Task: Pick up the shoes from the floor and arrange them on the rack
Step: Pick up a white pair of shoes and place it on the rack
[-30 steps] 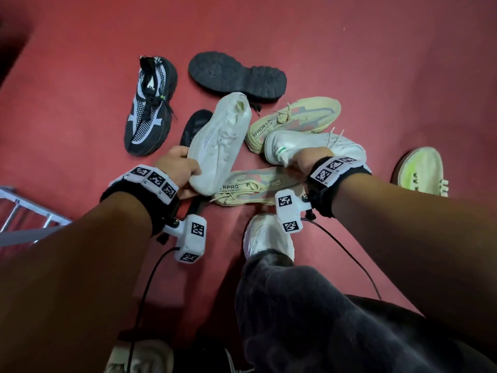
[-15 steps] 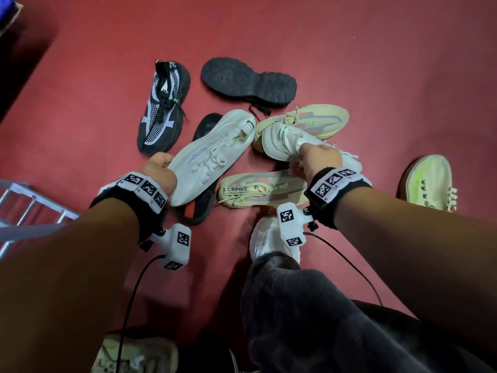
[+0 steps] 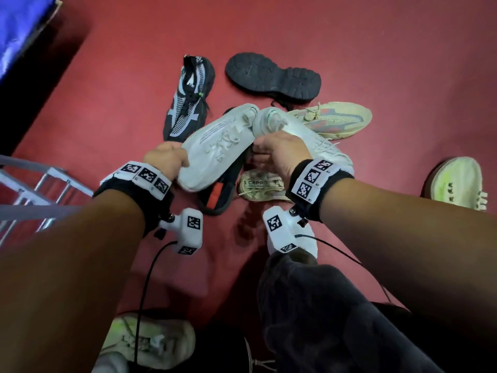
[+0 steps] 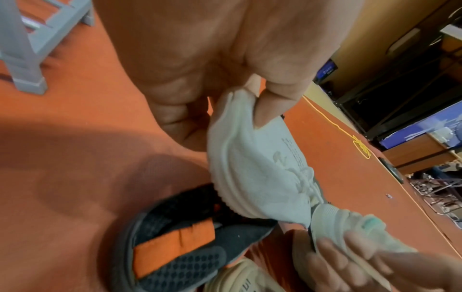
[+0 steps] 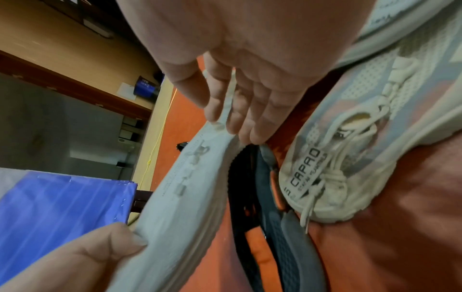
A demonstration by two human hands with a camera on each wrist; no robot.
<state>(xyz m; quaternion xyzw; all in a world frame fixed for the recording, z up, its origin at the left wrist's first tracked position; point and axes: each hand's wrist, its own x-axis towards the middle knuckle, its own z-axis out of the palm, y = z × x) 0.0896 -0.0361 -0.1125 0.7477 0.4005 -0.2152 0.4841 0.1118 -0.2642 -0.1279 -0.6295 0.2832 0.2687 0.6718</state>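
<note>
My left hand [image 3: 166, 157] grips one end of a white lace-up sneaker [image 3: 215, 146], held off the red floor; the thumb and curled fingers pinch its end in the left wrist view [image 4: 232, 110]. My right hand [image 3: 277, 149] grips a second white sneaker with a green mark [image 3: 301, 130], fingers wrapped round it [image 4: 350, 229]. The two white shoes touch at their far ends. The grey metal rack [image 3: 32, 189] stands at the left edge.
On the floor lie a black mesh sneaker [image 3: 188, 100], an overturned black shoe [image 3: 274, 76], two beige sneakers [image 3: 333, 121] [image 3: 258, 185], a black-and-orange shoe [image 3: 220, 189] under the held pair, and a neon-yellow shoe [image 3: 457, 181]. A blue board [image 3: 18, 28] leans top left.
Both hands have lifted their white sneakers and brought them together. The right hand's shoe moved left to meet the left one, which swung round.
</note>
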